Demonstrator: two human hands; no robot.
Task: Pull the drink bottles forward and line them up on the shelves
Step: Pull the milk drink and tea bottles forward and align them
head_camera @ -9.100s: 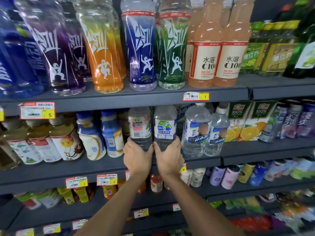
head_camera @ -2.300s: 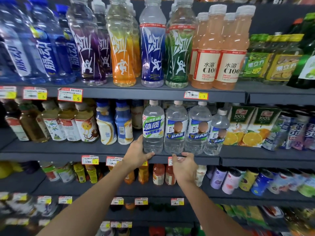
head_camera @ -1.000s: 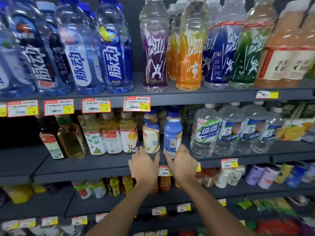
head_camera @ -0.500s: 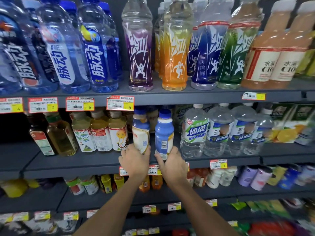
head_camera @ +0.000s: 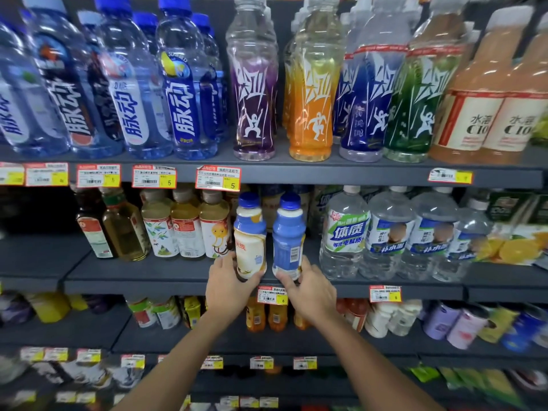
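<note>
Bright, even light falls from above onto the top-shelf bottles (head_camera: pixel 255 84), while the recess behind the middle shelf (head_camera: pixel 38 262) lies in shadow. Wide-angle distortion bows the outer bottles. The right edge and bottom shelves are smeared, probably by motion blur.

The left hand (head_camera: pixel 228 287) covers the base of the cream bottle (head_camera: pixel 250 241), just left of the blue-labelled bottle (head_camera: pixel 288 241), whose own base the right hand (head_camera: pixel 311 292) hides. Behind that bottle, shadowed bottles (head_camera: pixel 270 203) are unreadable. Above it, the purple bottle (head_camera: pixel 255 84) loses its cap to the upper edge. Far below-left, price tags (head_camera: pixel 53 354) blur.
</note>
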